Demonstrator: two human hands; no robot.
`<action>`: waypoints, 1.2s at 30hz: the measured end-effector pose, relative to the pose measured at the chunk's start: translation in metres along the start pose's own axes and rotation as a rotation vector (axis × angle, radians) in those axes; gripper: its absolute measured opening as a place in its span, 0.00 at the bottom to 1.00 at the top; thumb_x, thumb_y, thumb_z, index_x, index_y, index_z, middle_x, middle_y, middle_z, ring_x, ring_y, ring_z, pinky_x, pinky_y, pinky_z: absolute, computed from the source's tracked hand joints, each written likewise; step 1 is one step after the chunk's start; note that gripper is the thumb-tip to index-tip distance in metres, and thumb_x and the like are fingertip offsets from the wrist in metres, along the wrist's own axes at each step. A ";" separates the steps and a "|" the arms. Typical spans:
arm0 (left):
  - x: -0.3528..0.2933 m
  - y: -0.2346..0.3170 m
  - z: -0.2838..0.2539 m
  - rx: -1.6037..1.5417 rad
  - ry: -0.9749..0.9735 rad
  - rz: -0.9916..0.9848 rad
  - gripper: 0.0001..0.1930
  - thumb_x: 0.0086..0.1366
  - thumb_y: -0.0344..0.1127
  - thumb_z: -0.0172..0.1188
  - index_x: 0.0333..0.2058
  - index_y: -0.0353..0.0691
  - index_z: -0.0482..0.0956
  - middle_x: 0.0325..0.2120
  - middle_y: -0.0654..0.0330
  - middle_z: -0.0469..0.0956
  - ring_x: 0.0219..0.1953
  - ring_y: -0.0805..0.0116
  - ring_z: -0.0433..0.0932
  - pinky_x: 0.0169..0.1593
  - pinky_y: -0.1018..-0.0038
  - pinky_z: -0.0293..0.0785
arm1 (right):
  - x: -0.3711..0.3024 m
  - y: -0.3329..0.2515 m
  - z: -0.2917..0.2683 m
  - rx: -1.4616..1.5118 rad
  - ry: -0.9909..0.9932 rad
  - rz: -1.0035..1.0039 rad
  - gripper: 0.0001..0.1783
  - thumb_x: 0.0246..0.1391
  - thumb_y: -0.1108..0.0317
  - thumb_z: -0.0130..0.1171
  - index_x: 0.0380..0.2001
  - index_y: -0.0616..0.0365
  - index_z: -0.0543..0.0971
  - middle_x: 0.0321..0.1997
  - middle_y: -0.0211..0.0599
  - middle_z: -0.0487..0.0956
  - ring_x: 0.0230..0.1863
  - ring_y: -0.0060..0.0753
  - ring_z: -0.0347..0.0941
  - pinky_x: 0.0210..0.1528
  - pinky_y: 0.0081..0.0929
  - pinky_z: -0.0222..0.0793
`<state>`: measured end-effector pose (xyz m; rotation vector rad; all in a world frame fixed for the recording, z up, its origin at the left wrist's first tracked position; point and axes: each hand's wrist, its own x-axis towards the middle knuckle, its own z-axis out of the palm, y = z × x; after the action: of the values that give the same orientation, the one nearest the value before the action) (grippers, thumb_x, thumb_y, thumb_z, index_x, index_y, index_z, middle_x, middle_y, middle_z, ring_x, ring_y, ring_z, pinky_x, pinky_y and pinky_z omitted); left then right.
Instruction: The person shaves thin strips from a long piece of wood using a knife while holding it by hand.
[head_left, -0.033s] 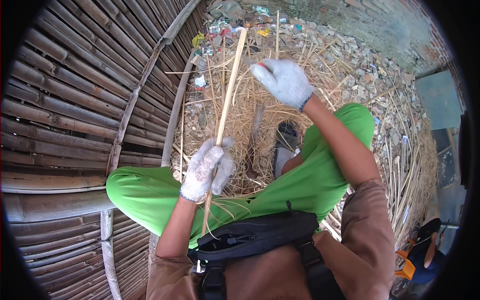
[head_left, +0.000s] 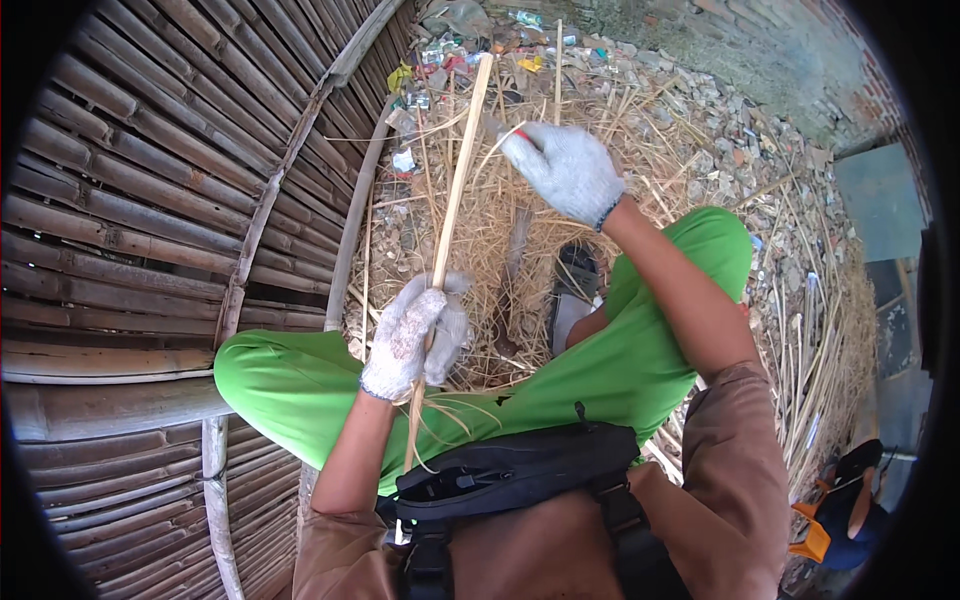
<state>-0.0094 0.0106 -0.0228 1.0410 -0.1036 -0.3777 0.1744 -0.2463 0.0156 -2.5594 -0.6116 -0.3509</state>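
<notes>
A long pale bamboo strip (head_left: 460, 170) stands slanted in front of me, its far end leaning slightly right. My left hand (head_left: 408, 335), in a whitish knit glove, is closed round the strip's lower part. Thin curled shavings (head_left: 455, 415) hang beside the strip below that hand. My right hand (head_left: 568, 172), also gloved, grips a small knife (head_left: 494, 127); a bit of red handle and a short grey blade show, the rest hidden by the fingers. The blade is close to the right side of the strip's upper part; I cannot tell if they touch.
A bamboo slat wall (head_left: 150, 200) rises on my left. Straw-like shavings (head_left: 530, 280) and rubble (head_left: 720, 130) cover the ground ahead. My green-trousered legs (head_left: 590, 390) are bent outward, with a black bag (head_left: 520, 465) at my waist. Several thin strips (head_left: 800, 350) lie to the right.
My right hand and the knife have shifted very slightly downward, with the blade showing more plainly. My left hand keeps its grip on the bamboo strip.
</notes>
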 end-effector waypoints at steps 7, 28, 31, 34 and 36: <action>-0.001 0.007 0.000 0.137 0.164 -0.050 0.22 0.82 0.44 0.53 0.55 0.26 0.77 0.18 0.61 0.73 0.12 0.73 0.67 0.23 0.75 0.72 | -0.010 -0.022 0.008 0.196 -0.051 -0.029 0.31 0.72 0.34 0.50 0.39 0.51 0.86 0.34 0.53 0.86 0.39 0.62 0.85 0.43 0.58 0.79; -0.003 0.001 0.010 0.262 0.157 -0.075 0.19 0.84 0.44 0.51 0.49 0.30 0.78 0.16 0.64 0.71 0.11 0.77 0.65 0.16 0.78 0.61 | -0.002 -0.016 -0.011 -0.075 -0.102 -0.125 0.38 0.73 0.30 0.42 0.32 0.48 0.87 0.26 0.49 0.84 0.29 0.55 0.85 0.34 0.54 0.82; 0.002 0.005 0.009 0.283 0.188 -0.079 0.18 0.83 0.43 0.50 0.50 0.31 0.78 0.17 0.64 0.72 0.11 0.77 0.65 0.16 0.79 0.62 | -0.033 -0.044 0.011 0.008 -0.214 -0.248 0.32 0.72 0.33 0.48 0.33 0.47 0.87 0.24 0.47 0.84 0.26 0.56 0.84 0.31 0.55 0.79; 0.001 0.012 0.012 0.313 0.234 -0.141 0.17 0.83 0.42 0.50 0.50 0.32 0.78 0.17 0.64 0.72 0.11 0.77 0.65 0.19 0.79 0.67 | -0.044 -0.050 0.023 0.032 -0.255 -0.241 0.31 0.70 0.34 0.51 0.33 0.48 0.87 0.25 0.47 0.84 0.28 0.57 0.84 0.32 0.56 0.79; 0.002 0.010 0.010 0.326 0.237 -0.132 0.17 0.83 0.42 0.50 0.49 0.32 0.78 0.17 0.65 0.71 0.11 0.77 0.65 0.19 0.78 0.69 | -0.033 -0.049 0.016 0.029 -0.290 -0.228 0.30 0.70 0.34 0.52 0.33 0.48 0.86 0.27 0.49 0.84 0.31 0.57 0.85 0.34 0.57 0.79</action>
<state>-0.0079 0.0060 -0.0095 1.4117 0.1210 -0.3609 0.1243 -0.2118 0.0101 -2.5376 -1.0107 -0.0425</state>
